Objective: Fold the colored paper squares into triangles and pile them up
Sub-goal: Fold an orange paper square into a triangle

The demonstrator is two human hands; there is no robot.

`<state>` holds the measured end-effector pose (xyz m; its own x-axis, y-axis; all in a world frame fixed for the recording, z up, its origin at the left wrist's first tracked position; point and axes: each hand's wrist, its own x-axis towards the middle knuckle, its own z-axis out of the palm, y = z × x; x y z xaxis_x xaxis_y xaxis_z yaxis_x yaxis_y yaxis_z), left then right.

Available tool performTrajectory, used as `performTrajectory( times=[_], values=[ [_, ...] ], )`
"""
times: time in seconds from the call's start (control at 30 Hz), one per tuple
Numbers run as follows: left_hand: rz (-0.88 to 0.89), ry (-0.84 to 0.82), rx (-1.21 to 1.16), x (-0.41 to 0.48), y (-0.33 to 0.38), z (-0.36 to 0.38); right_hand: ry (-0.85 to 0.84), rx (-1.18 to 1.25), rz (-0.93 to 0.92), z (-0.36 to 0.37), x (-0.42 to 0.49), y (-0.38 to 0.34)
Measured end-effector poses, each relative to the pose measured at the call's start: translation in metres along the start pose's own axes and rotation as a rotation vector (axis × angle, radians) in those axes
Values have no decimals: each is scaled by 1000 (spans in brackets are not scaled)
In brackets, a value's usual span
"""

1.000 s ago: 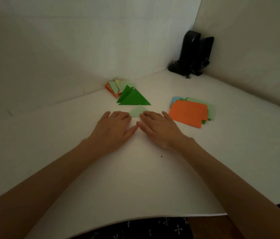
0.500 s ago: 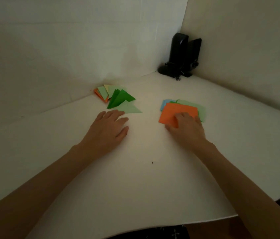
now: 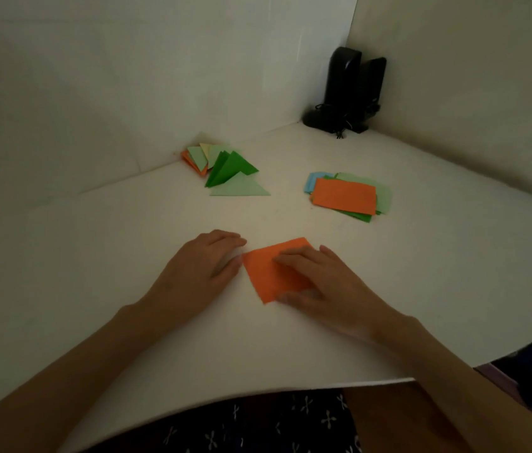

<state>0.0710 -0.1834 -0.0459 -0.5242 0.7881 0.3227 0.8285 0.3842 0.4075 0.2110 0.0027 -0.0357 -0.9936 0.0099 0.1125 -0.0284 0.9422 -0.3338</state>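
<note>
Orange paper square (image 3: 263, 273) lies flat and unfolded, turned corner-on like a diamond, on the near middle of the white table (image 3: 111, 256). Right hand (image 3: 322, 286) rests on its right half, fingers straight and pressing down, thumb by the near corner; nothing gripped. Left hand (image 3: 202, 266) lies relaxed on the table just left of the square, fingertips at its left corner; contact unclear, holds nothing.

Progress: pile of folded triangles (image 3: 222, 166) sits far left by the wall, orange, pale yellow, light and dark green, loosely fanned rather than neat. A light green triangle (image 3: 241, 189) lies at its near edge. Stack of unfolded squares (image 3: 344, 196) sits far right, orange on top, with blue and green beneath; count unreadable.

Judgement: roughly midway. This square needs folding and piling, then the rest of the stack.
</note>
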Motion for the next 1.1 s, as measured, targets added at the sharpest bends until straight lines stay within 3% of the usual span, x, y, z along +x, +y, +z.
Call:
performTrajectory(
  times=[0.17,0.27,0.37,0.43,0.5,0.67,0.97,1.1],
  values=[
    [-13,37,-130,0,-3,-1,217,-198,-128,10,1,0],
    [-137,83,-292,-1,5,-7,433,-84,-114,5,10,-8],
    [-432,59,-888,5,19,-18,612,-87,-208,0,23,-21],
    [-542,19,-1264,10,21,-25,600,-158,-334,1,32,-25],
    [-533,31,-1401,11,20,-28,526,-187,-445,0,41,-26],
    [-612,192,-1502,12,7,-26,299,-223,-499,1,62,-12],
    [-599,215,-1522,13,3,-21,483,186,-239,6,60,-4],
    [-684,169,-1468,12,1,-24,541,115,-339,6,60,-5]
  ],
)
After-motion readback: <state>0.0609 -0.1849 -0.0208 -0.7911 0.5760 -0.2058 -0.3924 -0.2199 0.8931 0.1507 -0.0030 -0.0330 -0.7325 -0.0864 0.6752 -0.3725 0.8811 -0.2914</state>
